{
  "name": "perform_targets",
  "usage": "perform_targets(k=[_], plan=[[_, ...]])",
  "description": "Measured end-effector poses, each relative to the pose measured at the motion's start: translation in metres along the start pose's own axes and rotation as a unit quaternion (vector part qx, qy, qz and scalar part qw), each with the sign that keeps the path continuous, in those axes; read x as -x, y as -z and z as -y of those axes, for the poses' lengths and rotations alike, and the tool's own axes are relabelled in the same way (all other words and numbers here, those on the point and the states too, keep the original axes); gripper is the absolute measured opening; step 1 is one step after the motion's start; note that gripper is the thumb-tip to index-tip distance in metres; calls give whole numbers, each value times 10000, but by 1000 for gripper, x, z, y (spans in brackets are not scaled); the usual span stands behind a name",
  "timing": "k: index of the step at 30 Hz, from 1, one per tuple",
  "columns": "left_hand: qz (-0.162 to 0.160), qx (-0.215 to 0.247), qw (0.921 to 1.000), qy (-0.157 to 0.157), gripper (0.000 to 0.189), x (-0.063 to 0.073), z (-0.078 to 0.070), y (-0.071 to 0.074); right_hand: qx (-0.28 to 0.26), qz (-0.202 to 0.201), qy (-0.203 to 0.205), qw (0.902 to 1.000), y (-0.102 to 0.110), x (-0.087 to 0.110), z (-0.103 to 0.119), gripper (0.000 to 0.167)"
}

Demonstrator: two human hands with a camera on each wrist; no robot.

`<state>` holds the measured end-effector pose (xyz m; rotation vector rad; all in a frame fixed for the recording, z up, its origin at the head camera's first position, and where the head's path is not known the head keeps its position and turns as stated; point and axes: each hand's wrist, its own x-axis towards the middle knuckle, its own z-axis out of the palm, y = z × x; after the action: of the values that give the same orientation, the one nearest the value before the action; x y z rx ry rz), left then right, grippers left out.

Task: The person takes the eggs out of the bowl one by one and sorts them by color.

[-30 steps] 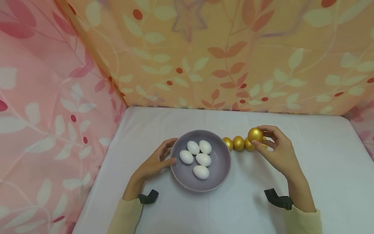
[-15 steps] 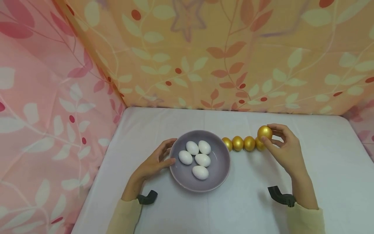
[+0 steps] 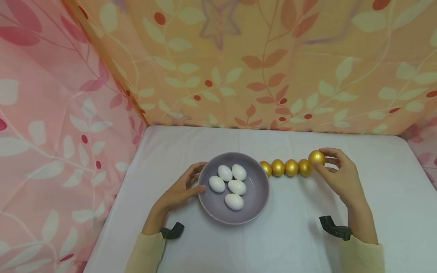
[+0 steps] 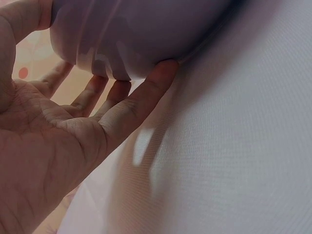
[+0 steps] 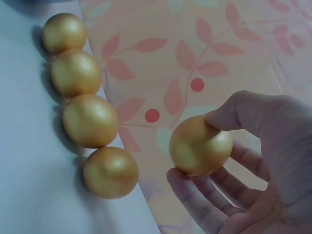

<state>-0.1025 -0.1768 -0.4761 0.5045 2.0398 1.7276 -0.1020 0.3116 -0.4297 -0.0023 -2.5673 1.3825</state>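
Observation:
A purple-grey bowl (image 3: pixel 254 204) with several white eggs (image 3: pixel 234 202) in it stands on the white table. My left hand (image 3: pixel 179 189) holds the bowl's left side, its thumb at the rim and its fingertips against the outer wall (image 4: pixel 122 34). To the right of the bowl lies a row of several golden eggs (image 3: pixel 291 168). Beyond the right end of this row, my right hand (image 3: pixel 341 178) pinches another golden egg (image 5: pixel 201 145) between thumb and fingers. In the right wrist view that egg is apart from the row's end egg (image 5: pixel 111 172).
A patterned orange cloth (image 3: pixel 218 76) hangs behind the table's back edge. Pink patterned cloth (image 3: pixel 58 125) hangs along the left side. The white tablecloth (image 3: pixel 283 242) reaches in front of the bowl and right of the row.
My right hand has carried its golden egg to the right along the row, then a little lower in the view, uncovering the row's right end. My left hand and the bowl stay in place.

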Motion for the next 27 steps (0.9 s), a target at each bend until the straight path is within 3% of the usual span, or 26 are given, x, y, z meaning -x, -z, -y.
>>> perform_targets(k=[10,27], plan=[[26,7,10000,17,74,0,2,0,443,-102,-426,9981,5,-1,-20,47],[-18,130,9999,35,74,1,2,0,860,172,-931,9918,0,-2,-39,51]])
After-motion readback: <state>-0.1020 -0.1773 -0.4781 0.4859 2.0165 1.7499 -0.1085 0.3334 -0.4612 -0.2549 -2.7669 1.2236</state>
